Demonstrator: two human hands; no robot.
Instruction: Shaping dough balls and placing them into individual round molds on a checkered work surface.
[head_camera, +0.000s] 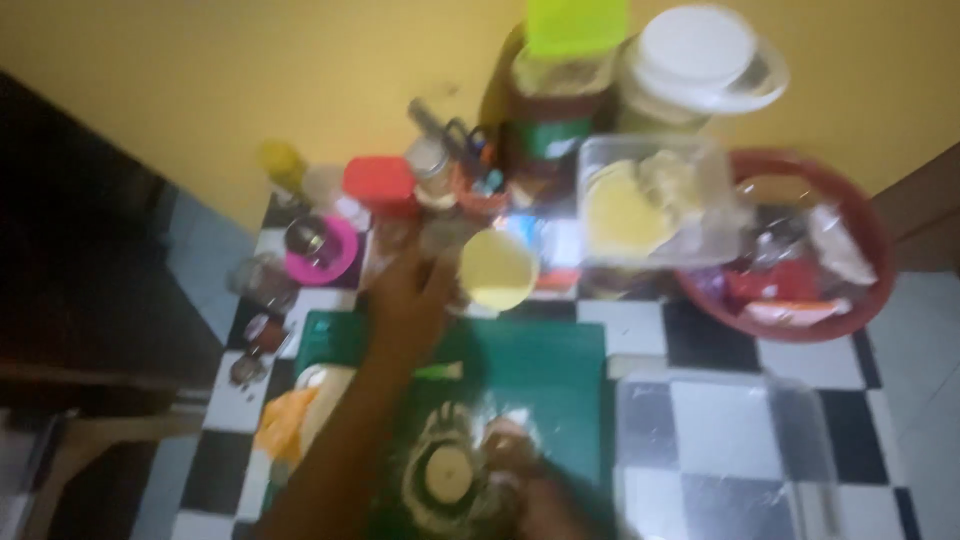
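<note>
The picture is motion-blurred. My left hand (408, 298) reaches forward over a green cutting board (545, 375), and its fingers close around the side of a jar with a pale yellow lid (498, 268). My right hand (535, 492) is low at the frame's bottom edge, partly cut off. It touches a round dark thing with a pale centre (445, 470), which lies in clear plastic wrapping on the board. Whether that hand grips the wrapping is too blurred to tell. An orange and white lump (295, 415) lies at the board's left edge.
A red basin (872, 285) with packets stands at the right, and a clear box with yellow contents (650, 200) beside it. Tall jars (570, 90), a white-lidded tub (700, 55), a red-lidded jar (380, 185) and a pink-rimmed cup (325, 250) crowd the yellow wall. A clear tray (720, 450) lies on the chequered top.
</note>
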